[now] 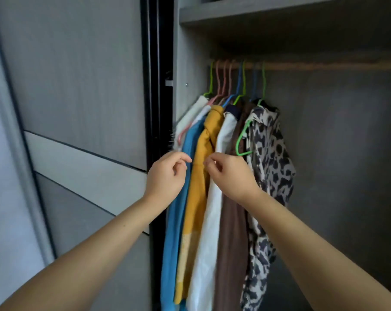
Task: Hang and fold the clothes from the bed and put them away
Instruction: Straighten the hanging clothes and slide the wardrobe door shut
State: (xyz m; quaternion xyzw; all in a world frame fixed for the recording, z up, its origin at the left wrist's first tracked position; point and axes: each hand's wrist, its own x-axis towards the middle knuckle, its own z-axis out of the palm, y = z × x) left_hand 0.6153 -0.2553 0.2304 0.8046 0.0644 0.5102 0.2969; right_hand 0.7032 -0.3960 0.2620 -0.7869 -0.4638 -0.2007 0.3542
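1. The view looks into an open wardrobe [338, 135] with grey inner walls and a shelf [279, 16] running across the top.
2. Under the shelf runs a wooden rail [324, 65]; clothes hang from it on thin green, pink and blue hangers [239, 86], bunched toward the left end.
3. From left to right hang a white garment [191, 115], a blue garment [178, 216], a mustard-yellow garment [197, 198], a white shirt [209, 232] with a dark collar, a brown garment [232, 243] and a leopard-print blouse [273, 158].
4. The blouse sits crooked – one arm of its green hanger pokes out bare on the left side.
5. The left hand [167, 173] is raised in front of the blue garment, fingers curled, thumb and forefinger close together at the yellow garment's edge; whether it actually pinches cloth cannot be told.
6. The right hand [230, 173] is raised in front of the white shirt and the brown garment, fingers curled in the same way – again the grip cannot be told.
7. The two hands are near each other, with the yellow garment between them.
8. To the left stands a grey sliding door [77, 108] with pale bands across it.
9. No brand, label or writing can be read anywhere.
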